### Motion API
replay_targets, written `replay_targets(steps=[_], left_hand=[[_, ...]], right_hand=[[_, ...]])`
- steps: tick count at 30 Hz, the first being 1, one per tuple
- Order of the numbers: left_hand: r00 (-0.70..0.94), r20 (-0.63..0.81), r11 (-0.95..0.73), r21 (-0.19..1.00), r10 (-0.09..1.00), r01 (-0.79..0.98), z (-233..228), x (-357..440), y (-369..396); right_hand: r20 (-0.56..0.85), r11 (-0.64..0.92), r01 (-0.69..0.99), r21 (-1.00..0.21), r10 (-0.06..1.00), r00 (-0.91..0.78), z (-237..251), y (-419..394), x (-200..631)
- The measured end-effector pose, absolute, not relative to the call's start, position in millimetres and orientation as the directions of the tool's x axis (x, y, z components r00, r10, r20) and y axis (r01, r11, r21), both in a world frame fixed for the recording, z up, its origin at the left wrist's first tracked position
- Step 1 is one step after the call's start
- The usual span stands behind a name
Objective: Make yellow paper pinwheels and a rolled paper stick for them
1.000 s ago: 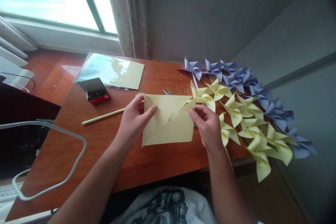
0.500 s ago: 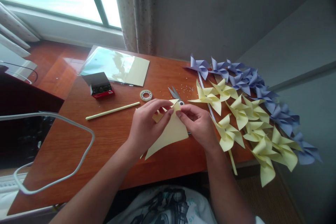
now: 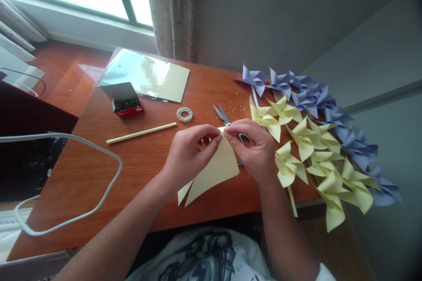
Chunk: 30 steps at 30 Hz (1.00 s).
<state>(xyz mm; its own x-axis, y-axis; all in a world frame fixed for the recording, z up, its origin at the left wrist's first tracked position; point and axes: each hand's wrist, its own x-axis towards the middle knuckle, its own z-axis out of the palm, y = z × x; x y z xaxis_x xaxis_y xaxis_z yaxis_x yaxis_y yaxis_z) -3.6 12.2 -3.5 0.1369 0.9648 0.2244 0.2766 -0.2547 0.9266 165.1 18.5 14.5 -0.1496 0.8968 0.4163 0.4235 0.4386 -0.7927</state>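
My left hand point(image 3: 189, 151) and my right hand point(image 3: 253, 147) both pinch the top of a pale yellow paper sheet point(image 3: 214, 171) over the wooden desk point(image 3: 141, 175). The sheet's corners are gathered between my fingertips, and its lower points hang toward the desk's near edge. Grey scissors point(image 3: 222, 116) lie just behind my hands. To the right lie several yellow paper pinwheels point(image 3: 303, 145) and, further back, several purple pinwheels point(image 3: 306, 94).
A yellow straw point(image 3: 141, 133) lies left of my hands, with a tape roll point(image 3: 184, 114) behind it. A small red box of pins point(image 3: 124, 101) and a shiny sheet pack point(image 3: 145, 77) sit at the back left. A white cable point(image 3: 82, 210) loops at the left.
The sheet lay open and flat between my hands; both hands have since come together, folding its corners up to one pinched point. The view shifted slightly.
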Motion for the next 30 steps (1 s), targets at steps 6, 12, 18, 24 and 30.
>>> replay_targets(steps=[6, 12, 18, 24, 30], left_hand=[[0.192, 0.034, -0.031, 0.999, 0.981, -0.02, -3.9, -5.1, 13.1], [0.192, -0.062, 0.095, 0.982, 0.979, -0.165, -1.1, -5.5, 14.5], [0.229, -0.098, 0.147, 0.968, 0.968, -0.205, 2.8, -5.4, 13.9], [0.252, -0.08, 0.15, 0.95, 0.964, -0.273, 2.7, -5.2, 15.1], [0.236, -0.056, 0.117, 0.961, 0.97, -0.252, 2.4, -5.1, 15.4]], right_hand=[[0.477, 0.5, 0.447, -0.742, 0.862, -0.173, 12.9, 13.4, 169.0], [0.457, 0.489, 0.425, -0.762, 0.87, -0.184, 14.1, 11.0, 166.7], [0.466, 0.486, 0.436, -0.757, 0.87, -0.161, 12.3, 10.3, 166.1], [0.507, 0.529, 0.413, -0.741, 0.845, -0.172, 11.3, 10.9, 165.9], [0.462, 0.476, 0.375, -0.795, 0.877, -0.134, 11.8, 8.3, 165.5]])
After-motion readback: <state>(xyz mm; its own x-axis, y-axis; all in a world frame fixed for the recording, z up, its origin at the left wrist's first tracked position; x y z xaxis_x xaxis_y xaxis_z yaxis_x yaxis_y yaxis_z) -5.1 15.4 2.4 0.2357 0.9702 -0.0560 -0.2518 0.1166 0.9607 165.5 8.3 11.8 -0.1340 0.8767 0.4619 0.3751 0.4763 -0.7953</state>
